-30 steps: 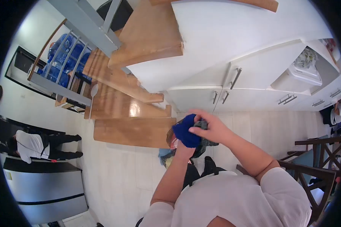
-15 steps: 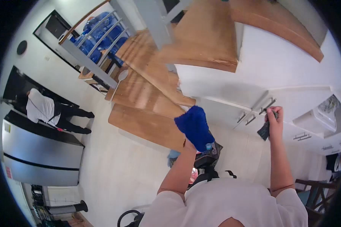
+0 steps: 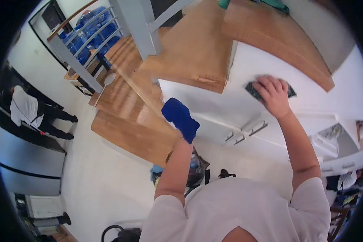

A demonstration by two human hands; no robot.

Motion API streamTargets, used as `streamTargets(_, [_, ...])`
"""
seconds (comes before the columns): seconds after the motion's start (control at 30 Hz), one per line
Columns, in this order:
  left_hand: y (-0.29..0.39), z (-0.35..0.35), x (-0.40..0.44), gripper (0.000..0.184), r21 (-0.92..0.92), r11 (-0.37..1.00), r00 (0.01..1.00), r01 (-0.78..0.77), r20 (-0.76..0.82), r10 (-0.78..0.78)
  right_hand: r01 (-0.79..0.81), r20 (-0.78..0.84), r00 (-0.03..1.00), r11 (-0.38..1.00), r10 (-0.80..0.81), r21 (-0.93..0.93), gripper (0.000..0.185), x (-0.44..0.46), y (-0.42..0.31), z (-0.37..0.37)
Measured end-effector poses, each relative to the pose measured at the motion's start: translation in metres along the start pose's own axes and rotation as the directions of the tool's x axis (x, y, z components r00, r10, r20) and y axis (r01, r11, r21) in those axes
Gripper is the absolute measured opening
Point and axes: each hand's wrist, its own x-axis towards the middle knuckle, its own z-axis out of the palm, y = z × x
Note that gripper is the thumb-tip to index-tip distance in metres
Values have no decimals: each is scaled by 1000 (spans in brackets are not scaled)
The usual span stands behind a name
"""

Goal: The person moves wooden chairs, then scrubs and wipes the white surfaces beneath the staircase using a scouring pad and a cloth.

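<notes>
A fluffy blue mitt (image 3: 177, 115) covers my left hand (image 3: 185, 136) down to the wrist, so its fingers are hidden. It hovers in front of the lower wooden steps (image 3: 137, 131). My right hand (image 3: 273, 94) is spread over a dark green scouring pad (image 3: 288, 90) and presses it flat on the white side wall (image 3: 254, 60) of the staircase. Pad edges stick out on both sides of the fingers. Just above is the overhanging wooden tread (image 3: 278, 44).
White cabinet doors with metal handles (image 3: 258, 128) are below my right hand. A bag of things (image 3: 195, 167) stands on the floor before me. A white spoon-shaped object (image 3: 109, 79) lies on a step. Blue water bottles (image 3: 94, 28) are behind the railing. Another person (image 3: 28, 107) stands by the fridge (image 3: 32, 169).
My right hand has risen from beside the cabinet handles to the white wall, with the pad now flat on it. The mitted left hand has shifted left and up. The view has turned.
</notes>
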Motion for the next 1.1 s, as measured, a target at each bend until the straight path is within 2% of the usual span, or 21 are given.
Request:
streamTargets(0.03, [13, 6, 5, 32, -315, 940, 992, 127, 33, -123, 38, -1, 999, 999, -38, -21, 51, -6, 6, 6])
streamTargets(0.07, [26, 10, 15, 37, -847, 465, 955, 259, 151, -256, 76, 3, 997, 996, -76, -37, 53, -11, 8, 10])
streamTargets(0.1, [40, 16, 26, 42, -929, -316, 882, 194, 306, -359, 103, 2, 995, 993, -103, -51, 54, -13, 9, 11])
streamTargets(0.13, [58, 21, 33, 48, -739, -668, 831, 85, 423, -361, 107, -32, 994, 993, -109, -57, 53, -13, 9, 13])
streamTargets(0.27, [136, 47, 14, 70, -138, -988, 644, -70, 750, -150, 129, -127, 983, 991, -133, -38, 47, -15, 10, 17])
streamTargets(0.3, [160, 92, -21, 78, -268, -961, 761, 70, 637, -122, 139, -147, 979, 990, -141, -18, 42, -15, 11, 17])
streamTargets(0.33, [190, 77, -47, 75, 9, -994, 725, 112, 683, 88, 149, -167, 975, 989, -145, 10, 37, -14, 10, 16])
streamTargets(0.37, [263, 168, -107, 71, -94, -987, 807, 128, 588, 49, 156, -159, 977, 986, -146, 55, 35, -14, 10, 17])
streamTargets(0.4, [264, 115, -112, 70, -824, -513, 903, 240, 384, -195, 168, -147, 978, 975, -146, 146, 36, -15, 12, 14])
streamTargets(0.43, [256, 68, -105, 72, -985, -73, 965, 159, 171, -198, 171, -129, 981, 957, -144, 235, 37, -18, 14, 9])
streamTargets(0.47, [248, 19, -97, 75, -925, 379, 980, 27, -51, -192, 175, -122, 982, 934, -144, 312, 38, -16, 19, 4])
streamTargets(0.5, [230, 6, -76, 76, -909, 408, 957, -90, -192, -217, 166, -179, 978, 924, -108, 345, 36, -15, 22, -7])
streamTargets(0.63, [138, 8, 19, 64, -914, 402, 846, -52, -255, -469, 87, -365, 930, 943, 38, 320, 36, -31, 36, -23])
streamTargets(0.67, [118, 30, 42, 61, -956, 289, 822, -52, -205, -532, 74, -374, 926, 949, 48, 305, 36, -33, 38, -23])
streamTargets(0.73, [92, 80, 80, 56, -876, -446, 853, -182, 84, -514, 28, -364, 928, 955, 86, 296, 36, -36, 39, -22])
streamTargets(0.77, [93, 99, 79, 53, -720, -665, 869, -198, 185, -459, 0, -345, 932, 953, 110, 303, 37, -36, 38, -20])
streamTargets(0.87, [158, 86, 25, 50, -507, -827, 827, -242, 337, -449, -40, -300, 946, 963, 122, 268, 38, -36, 33, -14])
streamTargets(0.9, [176, 42, -10, 55, -991, -125, 825, -35, 42, -563, -47, -287, 950, 968, 120, 248, 39, -36, 31, -11])
streamTargets(0.93, [186, 3, -35, 61, -713, 687, 885, 140, -221, -410, -48, -286, 951, 972, 114, 229, 39, -37, 30, -9])
streamTargets(1.03, [173, 1, -27, 72, -881, 470, 878, -51, -264, -400, -60, -275, 956, 984, 105, 170, 40, -37, 29, -6])
streamTargets(1.1, [132, 20, 18, 65, -984, 110, 858, 142, 67, -510, -68, -260, 960, 988, 102, 137, 39, -34, 29, -6])
